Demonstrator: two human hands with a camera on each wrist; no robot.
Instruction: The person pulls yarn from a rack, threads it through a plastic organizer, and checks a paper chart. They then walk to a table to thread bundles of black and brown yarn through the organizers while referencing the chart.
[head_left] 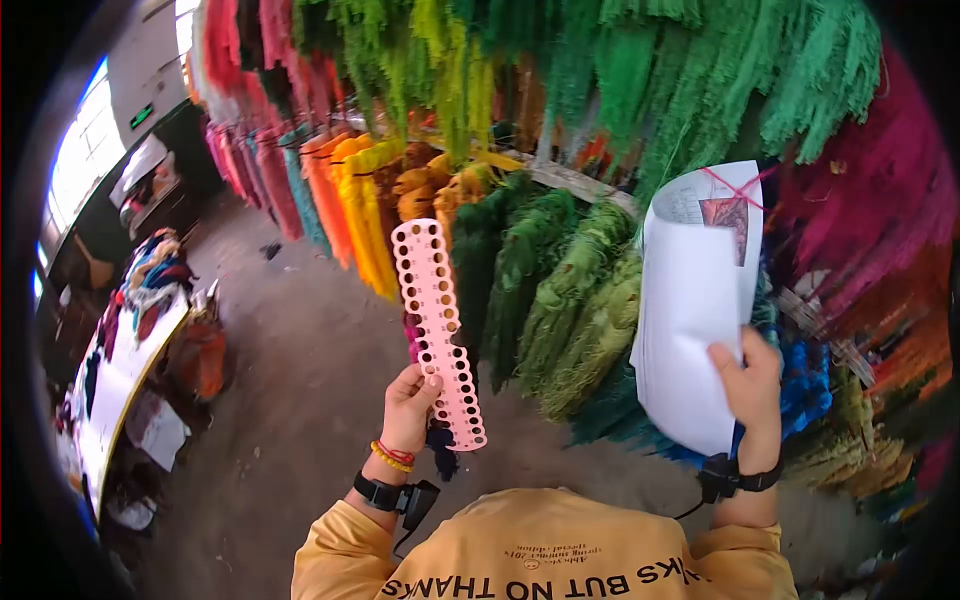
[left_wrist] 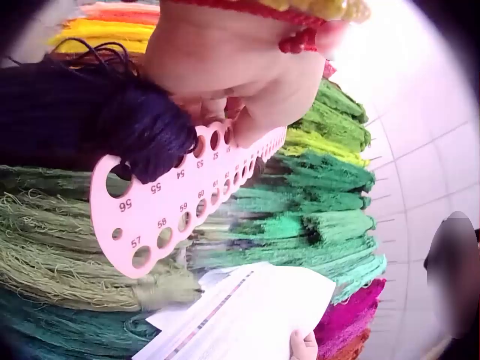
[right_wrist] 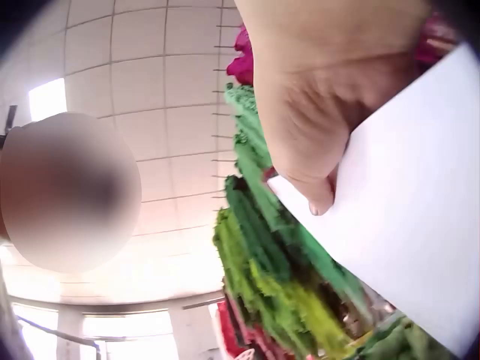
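In the head view the left hand pinches a long pink card with rows of round holes, held upright. The left wrist view shows numbers printed beside the card's holes and a dark navy yarn bundle against it, under the left hand. To the right, the right hand grips a curled stack of white sheets, thumb on the front; a printed picture and a red string show at its top. In the right wrist view the thumb of the right hand lies over the white paper.
Yarn hangs in rows ahead: green above, yellow and orange at middle left, dark green behind the card, magenta at right. A table with cloth and yarn stands at far left, beyond the grey floor.
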